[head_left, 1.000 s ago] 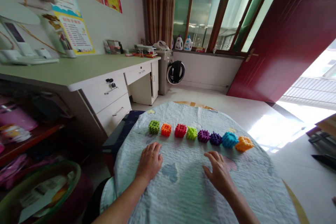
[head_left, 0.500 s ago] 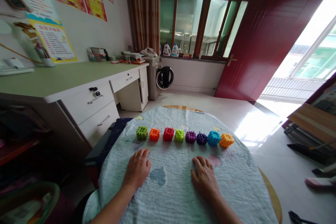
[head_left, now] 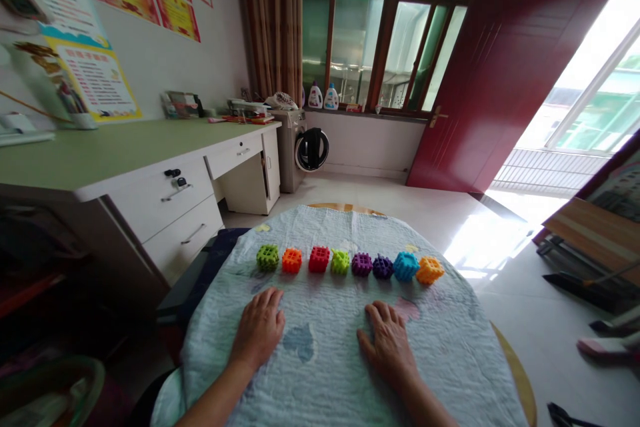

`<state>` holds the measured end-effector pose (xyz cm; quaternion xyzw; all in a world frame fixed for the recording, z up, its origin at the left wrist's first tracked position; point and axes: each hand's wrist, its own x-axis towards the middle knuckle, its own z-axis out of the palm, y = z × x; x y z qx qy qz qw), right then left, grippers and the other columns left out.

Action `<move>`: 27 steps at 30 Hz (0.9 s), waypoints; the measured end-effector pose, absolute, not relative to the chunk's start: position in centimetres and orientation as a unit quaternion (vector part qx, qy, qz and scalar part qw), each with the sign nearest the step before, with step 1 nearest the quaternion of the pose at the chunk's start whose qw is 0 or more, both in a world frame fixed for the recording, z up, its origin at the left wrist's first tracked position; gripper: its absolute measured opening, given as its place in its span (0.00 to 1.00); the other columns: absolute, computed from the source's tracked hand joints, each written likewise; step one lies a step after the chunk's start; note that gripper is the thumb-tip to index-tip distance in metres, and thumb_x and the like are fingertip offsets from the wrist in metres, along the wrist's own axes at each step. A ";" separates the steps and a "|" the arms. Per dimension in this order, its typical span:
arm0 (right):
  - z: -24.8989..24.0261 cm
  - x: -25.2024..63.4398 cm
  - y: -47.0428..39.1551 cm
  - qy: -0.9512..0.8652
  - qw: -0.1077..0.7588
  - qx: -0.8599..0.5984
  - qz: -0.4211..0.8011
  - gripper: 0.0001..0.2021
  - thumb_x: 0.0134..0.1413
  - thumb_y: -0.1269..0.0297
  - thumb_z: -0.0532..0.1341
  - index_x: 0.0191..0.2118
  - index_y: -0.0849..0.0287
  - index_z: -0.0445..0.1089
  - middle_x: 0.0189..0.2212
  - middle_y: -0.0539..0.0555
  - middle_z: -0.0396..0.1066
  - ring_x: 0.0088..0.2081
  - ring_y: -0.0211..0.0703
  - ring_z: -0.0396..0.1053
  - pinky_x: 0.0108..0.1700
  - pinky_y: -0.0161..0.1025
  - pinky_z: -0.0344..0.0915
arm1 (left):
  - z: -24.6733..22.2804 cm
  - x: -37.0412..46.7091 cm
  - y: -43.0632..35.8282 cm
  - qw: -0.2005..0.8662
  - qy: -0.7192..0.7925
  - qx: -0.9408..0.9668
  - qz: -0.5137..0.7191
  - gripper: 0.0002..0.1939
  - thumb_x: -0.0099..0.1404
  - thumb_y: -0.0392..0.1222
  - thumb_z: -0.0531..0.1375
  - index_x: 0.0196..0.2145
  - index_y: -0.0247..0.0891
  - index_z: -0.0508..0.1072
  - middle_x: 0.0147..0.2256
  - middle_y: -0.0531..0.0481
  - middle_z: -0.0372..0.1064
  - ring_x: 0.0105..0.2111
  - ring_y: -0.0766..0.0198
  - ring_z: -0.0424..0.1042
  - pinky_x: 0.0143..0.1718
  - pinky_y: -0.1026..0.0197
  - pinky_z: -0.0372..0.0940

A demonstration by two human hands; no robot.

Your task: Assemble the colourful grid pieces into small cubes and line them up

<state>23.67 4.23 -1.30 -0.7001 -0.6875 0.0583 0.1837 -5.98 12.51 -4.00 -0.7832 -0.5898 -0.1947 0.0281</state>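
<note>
My left hand (head_left: pixel 258 328) lies palm down on the pale blue cloth (head_left: pixel 330 373), fingers stretched forward, holding nothing. To its right, my right hand (head_left: pixel 389 341) also rests flat, its thumb apart from the fingers. Beyond both hands runs a row of openwork toy cubes, none of them touched. From left to right come a green cube (head_left: pixel 268 257), an orange cube (head_left: pixel 291 261), a red cube (head_left: pixel 319 259), a lime cube (head_left: pixel 341 262), a purple cube (head_left: pixel 362 265), a dark violet cube (head_left: pixel 383 266), a blue cube (head_left: pixel 406 266) and a yellow-orange cube (head_left: pixel 431 271).
The cloth covers a round table whose wooden edge (head_left: pixel 515 367) shows at the right. A desk with drawers (head_left: pixel 175 213) stands at the left, and a washing machine (head_left: pixel 290 153) with its door open behind it. A red door (head_left: pixel 480 93) stands at the far right.
The whole view has shifted slightly. My right thumb sits a little farther out from its fingers. Both hands stay on the cloth, and the row of cubes keeps its order.
</note>
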 end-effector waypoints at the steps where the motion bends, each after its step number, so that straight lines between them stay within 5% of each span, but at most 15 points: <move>1: -1.3 23.7 4.3 -0.687 0.183 -0.700 0.060 0.17 0.54 0.57 0.58 0.49 0.52 0.67 0.50 0.56 0.67 0.53 0.52 0.61 0.57 0.47 0.55 | -4.1 -6.0 12.5 0.032 -0.589 -0.784 -0.196 0.19 0.64 0.35 0.53 0.52 0.37 0.69 0.52 0.42 0.68 0.52 0.54 0.65 0.54 0.51 0.60; 27: -2.3 24.1 4.3 -0.688 0.215 -0.690 0.062 0.18 0.53 0.59 0.59 0.50 0.53 0.68 0.51 0.56 0.67 0.53 0.52 0.62 0.57 0.48 0.57 | -3.7 -5.9 12.4 0.040 -0.589 -0.786 -0.183 0.19 0.63 0.35 0.53 0.52 0.35 0.69 0.52 0.41 0.68 0.51 0.53 0.65 0.54 0.50 0.61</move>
